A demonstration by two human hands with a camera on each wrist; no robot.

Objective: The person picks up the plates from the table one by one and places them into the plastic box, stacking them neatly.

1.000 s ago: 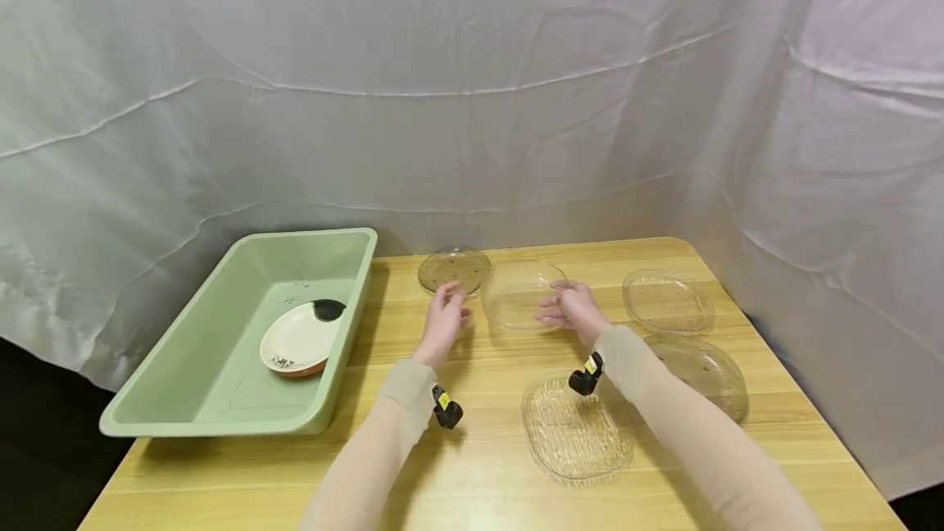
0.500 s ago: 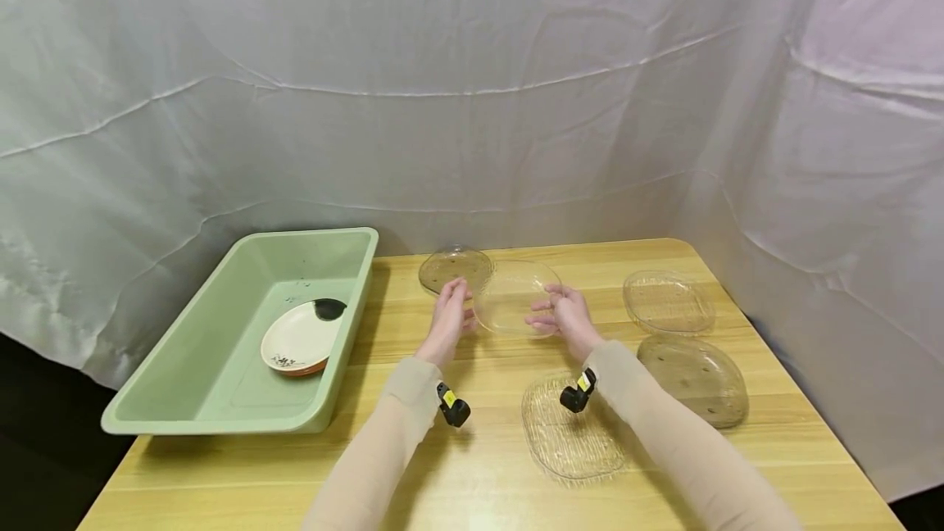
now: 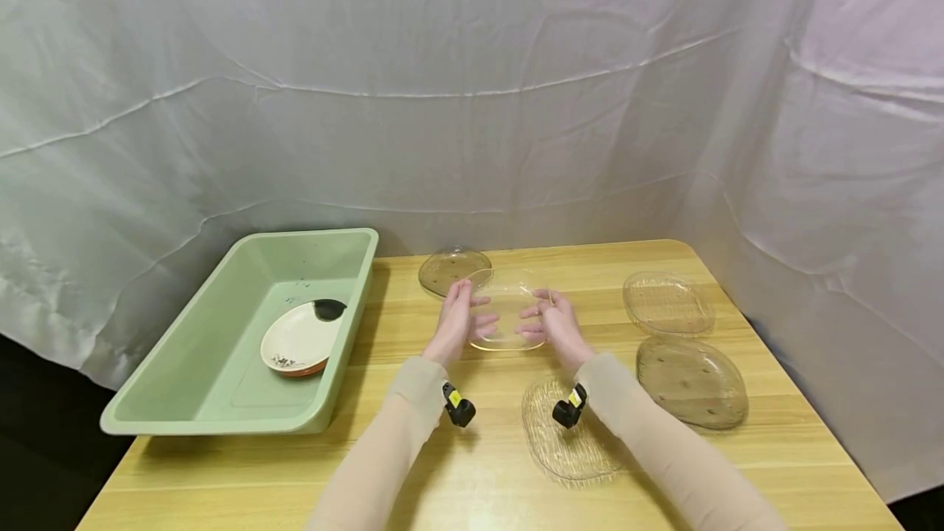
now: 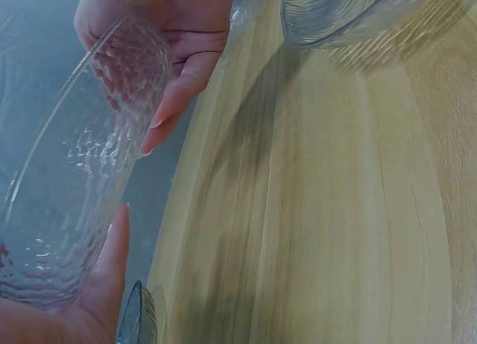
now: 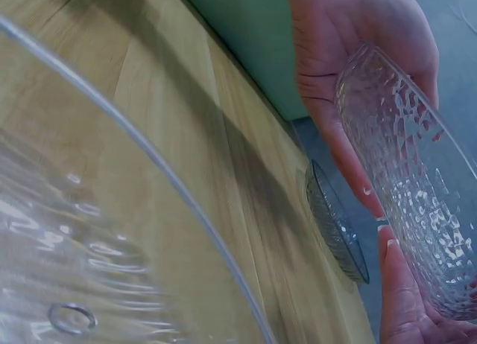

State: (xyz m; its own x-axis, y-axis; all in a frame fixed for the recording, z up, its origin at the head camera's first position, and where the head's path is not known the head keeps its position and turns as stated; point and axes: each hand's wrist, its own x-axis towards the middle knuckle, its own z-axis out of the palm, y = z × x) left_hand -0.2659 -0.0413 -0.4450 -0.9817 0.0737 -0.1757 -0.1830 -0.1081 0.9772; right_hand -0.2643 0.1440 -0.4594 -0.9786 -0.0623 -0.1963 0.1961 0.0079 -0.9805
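Observation:
A clear glass plate (image 3: pixel 509 301) with a pebbled underside is held level between my two hands above the table. My left hand (image 3: pixel 454 324) grips its left side, with fingers spread beneath. At the opposite side my right hand (image 3: pixel 558 328) holds the rim, its fingers also reaching under. Both wrist views show the fingertips through the transparent glass plate (image 4: pixel 82 173), which stays raised off the wood. Behind my left hand lies a smoky glass plate (image 3: pixel 446 267), partly overlapped by the held one. A ribbed clear plate (image 3: pixel 568 441) lies below my right wrist.
On the left stands a green tub (image 3: pixel 214 334) with a cream and black plate (image 3: pixel 298 338) inside. Toward the right edge of the wooden table (image 3: pixel 487 465) are another clear plate (image 3: pixel 667 301) and a larger smoky plate (image 3: pixel 693 383). A grey curtain (image 3: pixel 472 146) hangs behind.
The clear plate has come left and nearer to me in my right hand. My left hand, apart from it a second ago, now grips its left side.

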